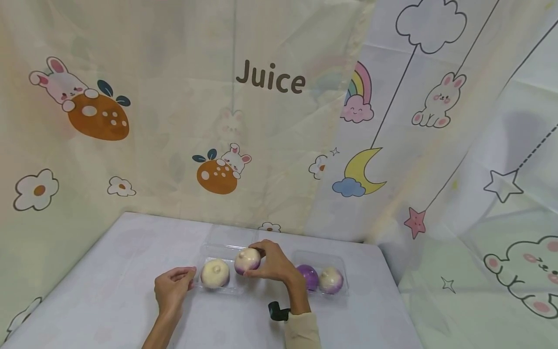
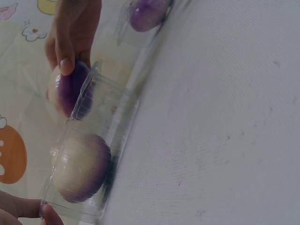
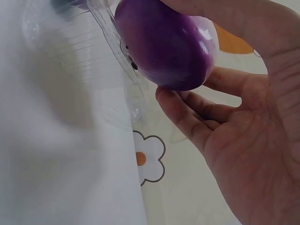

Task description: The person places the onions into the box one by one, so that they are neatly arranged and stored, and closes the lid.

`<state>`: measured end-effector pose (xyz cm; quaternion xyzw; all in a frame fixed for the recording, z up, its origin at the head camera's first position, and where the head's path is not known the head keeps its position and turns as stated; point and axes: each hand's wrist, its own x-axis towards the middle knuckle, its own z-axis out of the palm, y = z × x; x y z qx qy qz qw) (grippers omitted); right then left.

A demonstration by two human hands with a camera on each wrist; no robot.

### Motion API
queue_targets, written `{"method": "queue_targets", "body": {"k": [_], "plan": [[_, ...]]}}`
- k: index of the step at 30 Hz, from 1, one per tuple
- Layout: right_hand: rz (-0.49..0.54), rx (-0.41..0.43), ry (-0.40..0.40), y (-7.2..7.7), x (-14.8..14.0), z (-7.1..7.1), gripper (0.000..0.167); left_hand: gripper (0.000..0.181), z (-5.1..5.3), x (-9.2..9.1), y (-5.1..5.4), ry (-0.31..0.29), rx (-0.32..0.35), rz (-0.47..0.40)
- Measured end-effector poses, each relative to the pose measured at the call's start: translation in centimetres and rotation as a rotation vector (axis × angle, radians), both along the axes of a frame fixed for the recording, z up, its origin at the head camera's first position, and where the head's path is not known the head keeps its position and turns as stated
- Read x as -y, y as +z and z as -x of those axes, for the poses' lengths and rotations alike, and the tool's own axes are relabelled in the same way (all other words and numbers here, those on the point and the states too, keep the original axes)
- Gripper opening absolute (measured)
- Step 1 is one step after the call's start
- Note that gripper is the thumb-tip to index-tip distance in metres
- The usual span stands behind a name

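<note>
My right hand (image 1: 276, 264) holds a purple-and-white turnip (image 1: 247, 261) between thumb and fingers. In the right wrist view its glossy purple side (image 3: 168, 47) faces the camera, beside the rim of a clear plastic box. That box (image 2: 124, 91) has another turnip (image 1: 215, 274) sitting in its left half, pale end up. The held turnip is at the right half; whether it touches the bottom cannot be told. My left hand (image 1: 172, 288) pinches the box's left edge with thumb and finger, as the left wrist view shows.
To the right stands a second clear box (image 1: 346, 266) with two turnips, one purple side up (image 1: 308, 277), one pale side up (image 1: 331, 280). The first box's clear lid (image 1: 231, 236) lies folded back. A printed curtain (image 1: 174, 121) hangs behind the white table (image 1: 362, 320).
</note>
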<state>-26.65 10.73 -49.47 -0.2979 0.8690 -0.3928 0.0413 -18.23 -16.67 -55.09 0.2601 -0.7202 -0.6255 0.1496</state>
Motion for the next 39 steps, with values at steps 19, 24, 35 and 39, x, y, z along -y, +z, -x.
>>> {"method": "queue_targets", "body": {"k": [19, 24, 35, 39], "plan": [[-0.083, -0.028, 0.041, 0.1, 1.3, -0.2, 0.063, 0.021, 0.0, 0.0, -0.1, 0.022, 0.025, -0.016], [-0.099, -0.033, 0.038, 0.2, 1.3, -0.4, 0.064, 0.021, 0.0, 0.0, -0.1, 0.026, 0.024, -0.013], [-0.119, -0.052, 0.074, 0.5, 1.6, 0.1, 0.060, 0.022, 0.1, 0.1, 0.1, 0.012, 0.027, -0.022], [-0.126, -0.052, 0.085, 0.7, 1.7, 0.1, 0.059, 0.022, 0.0, 0.1, 0.1, 0.001, 0.020, -0.031]]}}
